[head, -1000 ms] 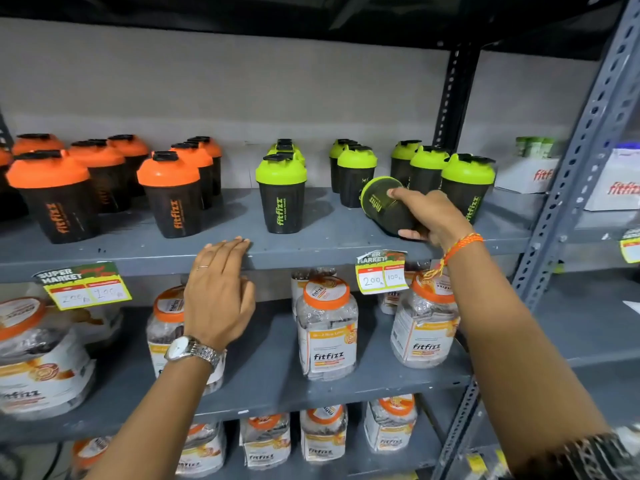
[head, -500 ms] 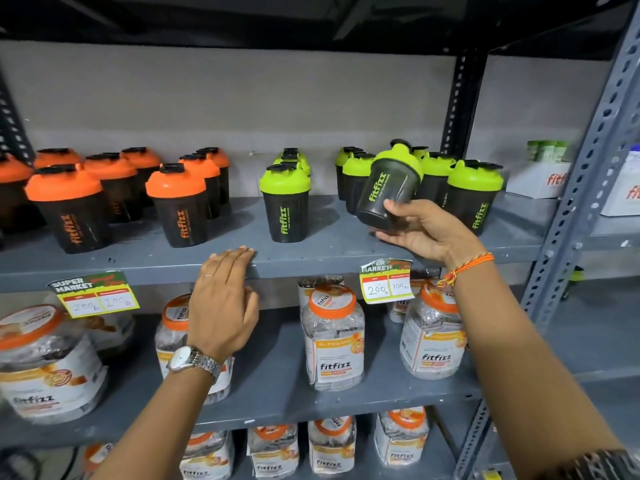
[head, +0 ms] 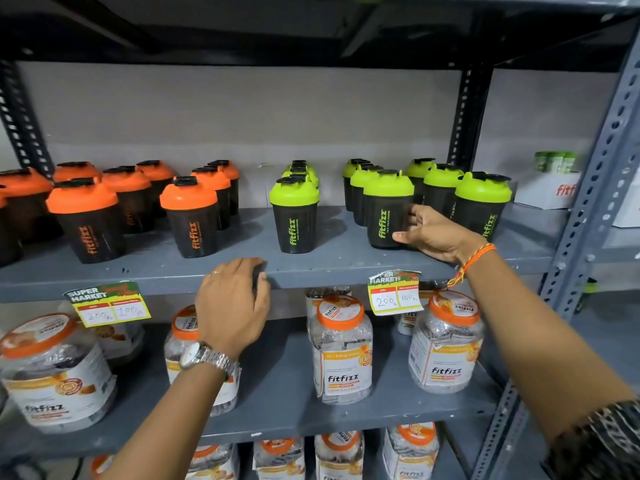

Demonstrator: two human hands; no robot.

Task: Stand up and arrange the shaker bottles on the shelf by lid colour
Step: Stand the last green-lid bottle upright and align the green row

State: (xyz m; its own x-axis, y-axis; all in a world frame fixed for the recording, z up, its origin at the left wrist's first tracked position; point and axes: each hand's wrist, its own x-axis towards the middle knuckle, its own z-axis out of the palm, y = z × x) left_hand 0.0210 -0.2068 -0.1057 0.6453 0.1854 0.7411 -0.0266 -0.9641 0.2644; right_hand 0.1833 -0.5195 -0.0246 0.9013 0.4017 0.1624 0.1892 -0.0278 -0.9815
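Head view shows the black plastic shaker bottle with a lime-green lid [head: 388, 209] standing upright on the grey metal shelf [head: 339, 261], its long axis vertical, at the near front of the right-hand green cluster. The right hand [head: 431, 233] lies just to its right, fingers [head: 403, 237] curled on the bottle's right side and lower body in a light grip; whether they are tightening or loosening I cannot tell. The left hand [head: 233, 303] rests open, palm down, on the shelf's near edge, well apart to the left, so the right hand is plainly nearer. A lone green-lidded shaker [head: 294, 216] stands left of the held one, with a gap between. Orange-lidded shakers [head: 188, 216] are grouped at far left. Any next nudge would likely go leftward or back
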